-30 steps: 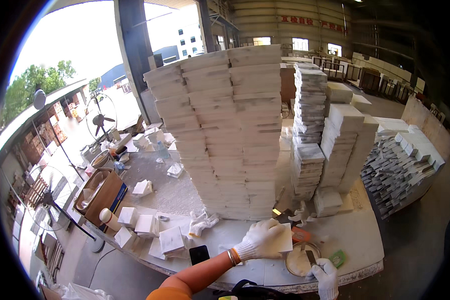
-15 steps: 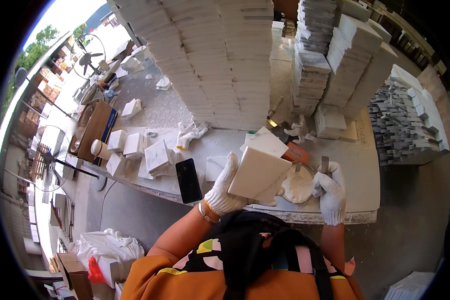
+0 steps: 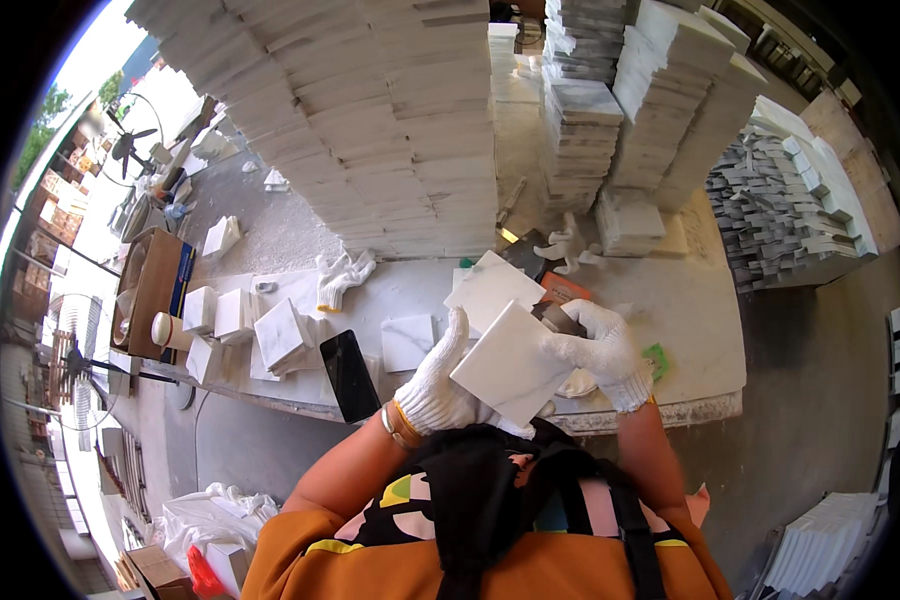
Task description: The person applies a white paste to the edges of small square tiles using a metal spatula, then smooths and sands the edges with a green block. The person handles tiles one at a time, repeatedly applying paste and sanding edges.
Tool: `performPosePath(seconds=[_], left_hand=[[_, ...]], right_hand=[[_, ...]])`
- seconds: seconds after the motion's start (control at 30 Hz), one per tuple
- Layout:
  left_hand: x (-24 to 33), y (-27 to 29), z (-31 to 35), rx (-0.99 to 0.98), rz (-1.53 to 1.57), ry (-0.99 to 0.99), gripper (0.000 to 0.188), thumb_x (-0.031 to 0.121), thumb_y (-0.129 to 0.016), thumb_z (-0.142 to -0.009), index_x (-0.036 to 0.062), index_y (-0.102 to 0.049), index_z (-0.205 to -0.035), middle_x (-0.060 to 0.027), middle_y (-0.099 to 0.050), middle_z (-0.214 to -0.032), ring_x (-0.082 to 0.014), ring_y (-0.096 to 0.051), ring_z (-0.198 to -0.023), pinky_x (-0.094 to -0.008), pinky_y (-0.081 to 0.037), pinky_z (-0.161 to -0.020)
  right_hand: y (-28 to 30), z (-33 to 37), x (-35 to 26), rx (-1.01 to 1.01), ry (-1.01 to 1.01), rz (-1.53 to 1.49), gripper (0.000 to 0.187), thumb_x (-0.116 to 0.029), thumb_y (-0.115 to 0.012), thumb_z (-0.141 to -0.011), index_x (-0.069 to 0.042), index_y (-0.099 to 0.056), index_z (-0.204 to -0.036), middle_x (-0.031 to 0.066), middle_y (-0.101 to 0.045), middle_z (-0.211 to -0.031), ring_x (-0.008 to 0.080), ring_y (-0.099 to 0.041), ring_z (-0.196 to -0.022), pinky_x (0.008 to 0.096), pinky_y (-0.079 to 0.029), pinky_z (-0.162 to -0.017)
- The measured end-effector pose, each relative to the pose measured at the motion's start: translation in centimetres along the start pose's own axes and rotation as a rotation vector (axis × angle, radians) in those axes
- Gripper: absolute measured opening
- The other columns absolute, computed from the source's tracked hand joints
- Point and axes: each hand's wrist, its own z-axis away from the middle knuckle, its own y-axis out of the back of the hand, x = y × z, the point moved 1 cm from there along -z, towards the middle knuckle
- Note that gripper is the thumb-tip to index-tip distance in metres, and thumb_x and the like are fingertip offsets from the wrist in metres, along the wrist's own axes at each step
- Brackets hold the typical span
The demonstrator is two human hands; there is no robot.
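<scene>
A square white marble tile (image 3: 515,362) is gripped in my gloved left hand (image 3: 435,388), tilted above the table's near edge. My right hand (image 3: 610,352), also in a white knit glove, is closed around a small putty knife (image 3: 558,319), whose dark grey blade shows by the tile's upper right edge. Its fingers reach over the tile's right corner. White paste (image 3: 578,383) shows below that hand, its bowl mostly hidden. Another marble tile (image 3: 494,290) lies just beyond the held one, beside an orange box (image 3: 564,288).
A black phone (image 3: 348,376) lies left of my left hand. Further left are several small marble blocks (image 3: 282,335), a loose glove (image 3: 342,279) and a cardboard box (image 3: 153,285). A tall tile stack (image 3: 370,150) rises beyond, with more stacks (image 3: 582,125) at right.
My right hand has moved from beside the paste bowl, up and left to the held tile, bringing the putty knife along. The view has shifted; the left hand still holds the tile.
</scene>
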Motion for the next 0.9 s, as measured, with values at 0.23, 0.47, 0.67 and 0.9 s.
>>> performPosePath(seconds=[0.23, 0.47, 0.67, 0.9], left_hand=[[3.8, 1.4, 1.5, 0.151, -0.488, -0.001, 0.085, 0.046, -0.071, -0.094, 0.0019, -0.034, -0.157, -0.0173, -0.058, -0.138, -0.0333, -0.066, -0.115, -0.0425, -0.063, -0.077], [7.6, -0.4, -1.4, 0.515, -1.445, -0.075, 0.075, 0.024, -0.072, -0.093, 0.0059, -0.037, -0.157, -0.0085, -0.068, -0.106, -0.0116, -0.064, -0.080, -0.0257, -0.055, -0.058], [9.2, -1.0, -3.6, 0.502, -2.128, -0.037, 0.094, 0.047, -0.076, -0.084, 0.0067, -0.036, -0.159, -0.0132, -0.067, -0.082, -0.0239, -0.066, -0.070, -0.0349, -0.053, -0.066], [9.7, -1.6, -3.8, 0.650, -2.210, -0.046, 0.090, 0.051, -0.081, -0.077, 0.0092, -0.051, -0.150, -0.0142, -0.072, -0.088, -0.0284, -0.070, -0.076, -0.0374, -0.054, -0.070]], right_hand=[[-0.9, 0.7, 3.9, 0.323, -0.022, -0.076, 0.023, -0.018, -0.077, -0.091, -0.002, -0.067, -0.104, -0.0023, -0.063, -0.078, 0.0033, -0.053, -0.061, 0.0216, -0.044, -0.056], [-3.5, 0.9, 5.8, 0.433, -0.213, -0.202, 0.021, -0.025, -0.075, -0.093, -0.007, -0.065, -0.096, 0.0015, -0.066, -0.077, 0.0079, -0.059, -0.060, 0.0224, -0.045, -0.055], [-3.2, 0.9, 6.7, 0.493, -0.235, -0.165, 0.026, -0.030, -0.073, -0.094, -0.005, -0.064, -0.096, 0.0024, -0.066, -0.079, 0.0082, -0.059, -0.063, 0.0241, -0.045, -0.057], [-0.4, 4.1, 7.0, 0.700, -0.055, 0.056, 0.019, -0.021, -0.063, -0.100, -0.004, -0.066, -0.106, 0.0073, -0.070, -0.089, 0.0148, -0.064, -0.067, 0.0285, -0.051, -0.064]])
